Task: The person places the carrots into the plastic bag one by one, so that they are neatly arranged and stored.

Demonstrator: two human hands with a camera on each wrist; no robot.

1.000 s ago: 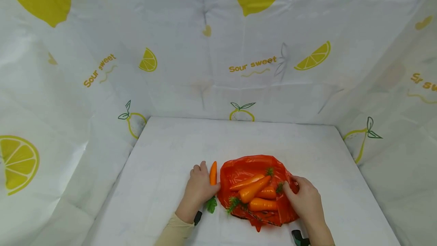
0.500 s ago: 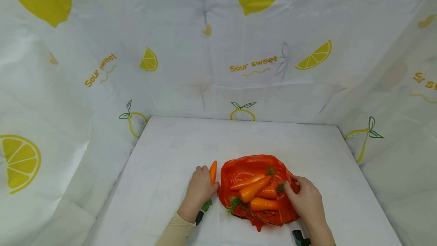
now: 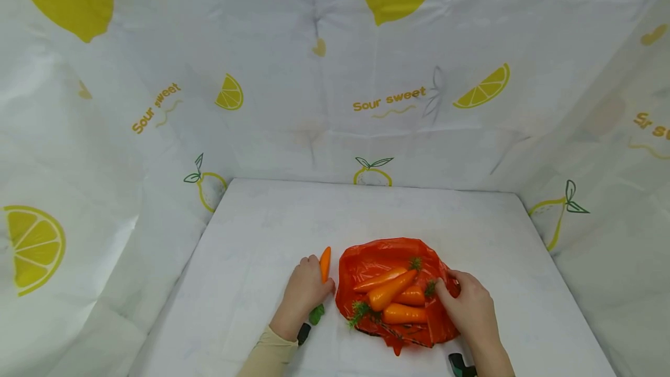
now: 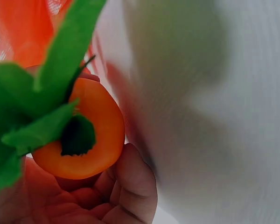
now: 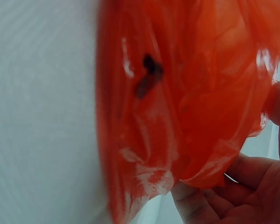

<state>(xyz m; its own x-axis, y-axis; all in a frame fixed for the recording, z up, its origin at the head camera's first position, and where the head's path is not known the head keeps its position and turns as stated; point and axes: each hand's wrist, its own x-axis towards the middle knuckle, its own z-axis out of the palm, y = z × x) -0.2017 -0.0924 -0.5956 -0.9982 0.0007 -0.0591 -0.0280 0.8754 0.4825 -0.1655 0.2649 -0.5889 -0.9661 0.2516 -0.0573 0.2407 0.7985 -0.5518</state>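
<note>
My left hand (image 3: 303, 291) curls round an orange carrot (image 3: 325, 263), left of the bag. The tip points away from me, and green leaves (image 3: 316, 314) show below the palm. In the left wrist view the carrot's thick end (image 4: 105, 135) faces the camera, fingers along its side. A red plastic bag (image 3: 366, 253) lies spread with its mouth up. Several carrots (image 3: 389, 291) with feathery green tops rest inside it. At the bag's right edge my right hand (image 3: 473, 304) pinches the plastic between thumb and fingers; the right wrist view shows the crinkled bag wall (image 5: 214, 102) there.
All of this is on a white table (image 3: 272, 208). White sheeting (image 3: 293, 98) printed with lemons encloses its back and sides. Dark wrist devices sit under both wrists, one of them a black strap piece (image 3: 303, 333) at the left.
The left fingers, straighter a second ago, have closed round the carrot. Its leaves have shifted slightly left and show less. My right hand and the bag stay as they were.
</note>
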